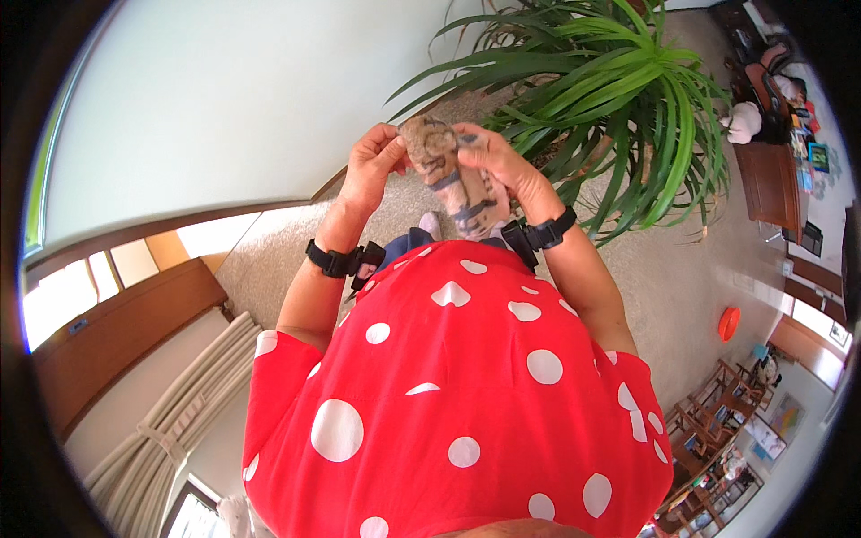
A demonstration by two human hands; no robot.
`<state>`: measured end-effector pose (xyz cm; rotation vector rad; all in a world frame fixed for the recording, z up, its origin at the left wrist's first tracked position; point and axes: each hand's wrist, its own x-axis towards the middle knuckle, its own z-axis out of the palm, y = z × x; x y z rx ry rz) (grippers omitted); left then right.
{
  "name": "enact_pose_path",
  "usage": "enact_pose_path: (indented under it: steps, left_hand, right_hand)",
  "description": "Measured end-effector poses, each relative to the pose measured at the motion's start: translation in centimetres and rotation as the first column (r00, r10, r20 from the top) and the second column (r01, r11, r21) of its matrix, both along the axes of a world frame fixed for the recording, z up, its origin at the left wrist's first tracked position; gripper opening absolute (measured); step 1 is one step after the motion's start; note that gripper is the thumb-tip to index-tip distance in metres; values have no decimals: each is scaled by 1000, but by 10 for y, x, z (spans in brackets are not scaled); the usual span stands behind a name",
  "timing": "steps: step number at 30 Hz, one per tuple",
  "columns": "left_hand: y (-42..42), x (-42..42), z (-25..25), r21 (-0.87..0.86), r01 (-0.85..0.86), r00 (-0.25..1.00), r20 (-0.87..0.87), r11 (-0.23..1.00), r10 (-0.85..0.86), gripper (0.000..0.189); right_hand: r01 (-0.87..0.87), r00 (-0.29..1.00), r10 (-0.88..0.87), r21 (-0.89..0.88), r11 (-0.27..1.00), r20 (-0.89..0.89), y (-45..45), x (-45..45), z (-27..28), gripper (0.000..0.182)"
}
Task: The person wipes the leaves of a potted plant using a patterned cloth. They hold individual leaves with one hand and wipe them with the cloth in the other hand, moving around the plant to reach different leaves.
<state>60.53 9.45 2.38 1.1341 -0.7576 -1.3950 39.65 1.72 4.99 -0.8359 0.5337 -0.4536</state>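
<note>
Between my hands hangs a crumpled patterned cloth, tan and brown with dark markings; its exact kind is not plain. My left hand pinches its upper left corner between thumb and fingers. On the other side, my right hand grips the cloth's right edge, with part of the fabric covering some of the fingers. The lower end of the cloth droops toward my shoes. A black strap with a buckle goes around each wrist.
A large potted plant with long green leaves spreads close to my right hand. A white wall rises at the left. Gathered curtains hang at lower left. Farther right are a wooden cabinet, an orange-red basin and wooden chairs.
</note>
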Motion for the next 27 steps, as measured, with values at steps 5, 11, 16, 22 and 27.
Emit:
enact_pose_path:
  steps: [5,11,16,22,27]
  left_hand:
    - [-26,-14,-6,58,169,986,1,984,-169,17]
    - [-93,-41,-46,-49,51,923,385,998,-28,25]
    - [-152,-61,-63,-241,161,818,575,957,7,30]
    - [-159,-81,-53,-217,256,649,761,942,-2,28]
    - [-151,-79,-45,17,301,760,599,953,-251,23]
  right_hand:
    - [-139,960,75,-227,964,-269,3,-31,3,43]
    - [73,933,-146,-225,972,-329,11,-85,13,43]
    - [458,864,-472,-115,881,-176,18,-109,22,48]
    - [661,735,-667,-92,745,-121,16,-125,21,51]
    - [713,687,-725,-139,687,-58,5,-126,22,52]
